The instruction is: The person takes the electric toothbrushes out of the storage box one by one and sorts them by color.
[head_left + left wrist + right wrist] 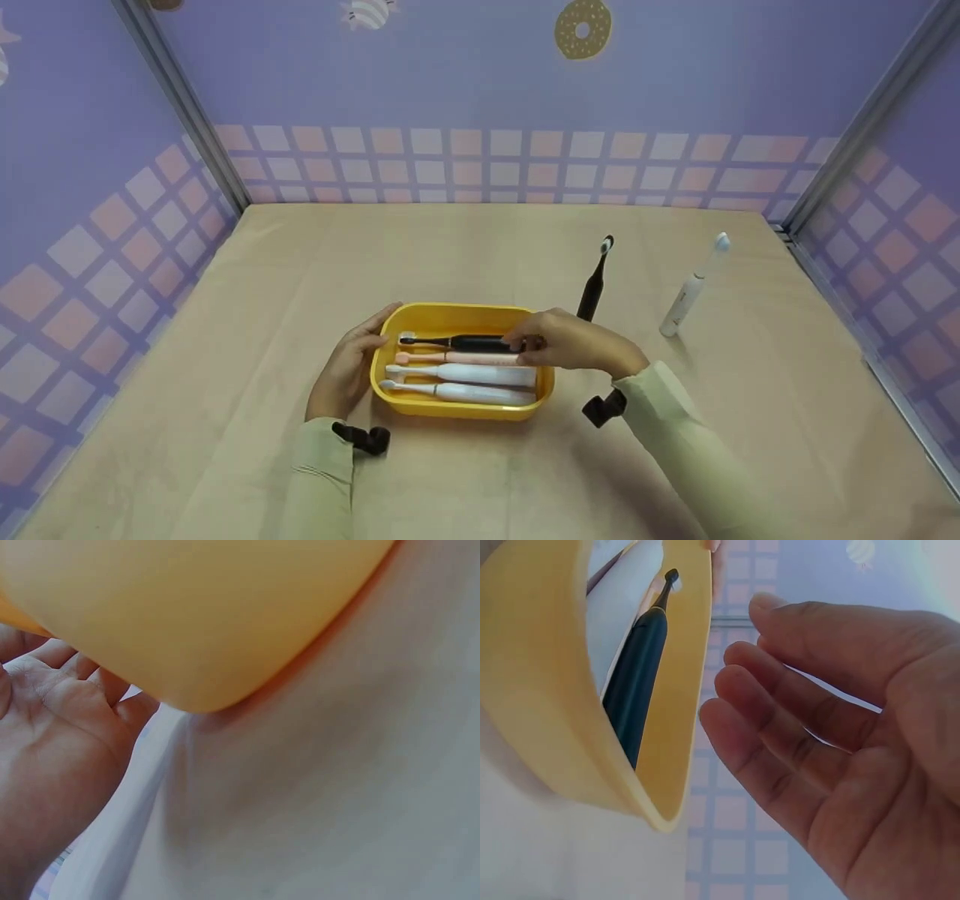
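A yellow bin (465, 411) holds several electric toothbrushes side by side, heads to the left. Farthest back is a black toothbrush (472, 343), then a pink toothbrush (457, 358). In front of these lie a white toothbrush (487, 373) and another white toothbrush (487, 394). My left hand (349, 367) grips the bin's left end, thumb at the rim and fingers along the outside. My right hand (574, 341) hovers over the bin's right end, overlapping the black handle in the head view. The right wrist view shows its fingers (742, 727) loosely bent, holding nothing.
Behind my right hand a second black toothbrush (592, 289) stands upright on the tan-covered table (420, 255). Farther right stands a white toothbrush with a clear head cover (682, 304). Patterned purple walls (480, 82) border the table at the back and sides.
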Action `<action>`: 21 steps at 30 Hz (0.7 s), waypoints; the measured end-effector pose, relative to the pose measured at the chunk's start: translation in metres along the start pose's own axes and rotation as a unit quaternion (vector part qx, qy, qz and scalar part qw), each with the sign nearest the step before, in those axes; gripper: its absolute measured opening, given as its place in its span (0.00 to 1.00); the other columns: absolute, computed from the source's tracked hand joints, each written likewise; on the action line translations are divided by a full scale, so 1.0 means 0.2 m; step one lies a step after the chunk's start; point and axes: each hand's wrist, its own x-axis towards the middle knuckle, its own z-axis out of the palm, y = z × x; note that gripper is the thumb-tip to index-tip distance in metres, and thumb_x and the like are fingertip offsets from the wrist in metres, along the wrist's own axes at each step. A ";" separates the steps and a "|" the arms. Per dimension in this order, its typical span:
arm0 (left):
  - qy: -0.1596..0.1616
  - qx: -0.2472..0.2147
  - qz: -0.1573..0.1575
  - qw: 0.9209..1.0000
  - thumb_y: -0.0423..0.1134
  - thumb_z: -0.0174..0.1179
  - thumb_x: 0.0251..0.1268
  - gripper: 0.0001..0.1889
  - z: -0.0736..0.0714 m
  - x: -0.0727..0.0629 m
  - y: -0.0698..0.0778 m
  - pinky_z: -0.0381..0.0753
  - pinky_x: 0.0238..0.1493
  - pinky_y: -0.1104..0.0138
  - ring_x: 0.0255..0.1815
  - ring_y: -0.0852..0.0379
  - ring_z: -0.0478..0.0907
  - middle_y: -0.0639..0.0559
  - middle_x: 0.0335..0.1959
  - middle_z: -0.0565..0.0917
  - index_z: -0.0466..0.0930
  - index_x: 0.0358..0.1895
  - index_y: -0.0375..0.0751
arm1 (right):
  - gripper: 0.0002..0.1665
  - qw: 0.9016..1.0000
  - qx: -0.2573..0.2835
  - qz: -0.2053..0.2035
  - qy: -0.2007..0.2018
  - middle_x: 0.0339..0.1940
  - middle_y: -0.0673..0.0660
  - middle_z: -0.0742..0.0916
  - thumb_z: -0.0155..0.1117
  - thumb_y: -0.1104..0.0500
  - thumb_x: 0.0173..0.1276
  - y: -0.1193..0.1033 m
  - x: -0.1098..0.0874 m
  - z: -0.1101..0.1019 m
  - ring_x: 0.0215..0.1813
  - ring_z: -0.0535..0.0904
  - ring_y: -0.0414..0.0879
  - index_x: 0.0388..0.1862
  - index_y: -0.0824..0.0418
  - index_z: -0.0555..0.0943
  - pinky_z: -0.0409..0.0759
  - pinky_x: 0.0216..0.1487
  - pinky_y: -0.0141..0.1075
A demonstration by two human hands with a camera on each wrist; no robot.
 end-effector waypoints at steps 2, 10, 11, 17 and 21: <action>-0.001 -0.001 0.001 1.000 0.28 0.39 0.72 0.30 0.00 0.00 0.00 0.62 0.72 0.65 0.77 0.57 0.53 0.54 0.78 0.52 0.53 0.76 0.45 | 0.18 1.000 0.001 0.008 -0.011 0.47 0.62 0.86 0.64 0.66 0.64 -0.01 0.02 0.01 0.41 0.83 0.46 0.54 0.66 0.82 0.83 0.44 0.32; 0.003 -0.005 -0.001 1.000 0.27 0.39 0.71 0.31 0.00 0.00 0.00 0.62 0.71 0.66 0.77 0.57 0.53 0.54 0.78 0.52 0.52 0.77 0.44 | 0.19 0.999 -0.015 0.018 -0.047 0.49 0.62 0.86 0.65 0.65 0.64 -0.05 0.08 0.04 0.44 0.83 0.45 0.55 0.65 0.82 0.83 0.47 0.35; 0.003 -0.006 -0.001 1.000 0.27 0.39 0.71 0.31 0.00 0.00 0.00 0.63 0.71 0.66 0.77 0.57 0.53 0.54 0.78 0.52 0.52 0.77 0.44 | 0.19 0.998 -0.016 0.020 -0.053 0.49 0.62 0.86 0.64 0.65 0.64 -0.05 0.09 0.04 0.44 0.83 0.46 0.55 0.65 0.82 0.83 0.48 0.36; 0.000 -0.011 -0.002 1.000 0.27 0.39 0.71 0.31 0.00 0.00 0.00 0.63 0.71 0.66 0.77 0.56 0.52 0.53 0.78 0.52 0.51 0.77 0.43 | 0.18 0.997 -0.033 0.016 -0.071 0.48 0.62 0.86 0.64 0.66 0.64 -0.05 0.13 0.06 0.45 0.83 0.48 0.54 0.67 0.82 0.83 0.49 0.37; -0.008 -0.006 -0.002 1.000 0.28 0.39 0.72 0.31 0.00 -0.01 0.00 0.62 0.72 0.66 0.77 0.57 0.52 0.54 0.79 0.51 0.51 0.77 0.45 | 0.18 0.996 -0.047 0.013 -0.072 0.48 0.61 0.87 0.64 0.66 0.64 -0.05 0.14 0.07 0.45 0.83 0.48 0.54 0.66 0.82 0.83 0.48 0.37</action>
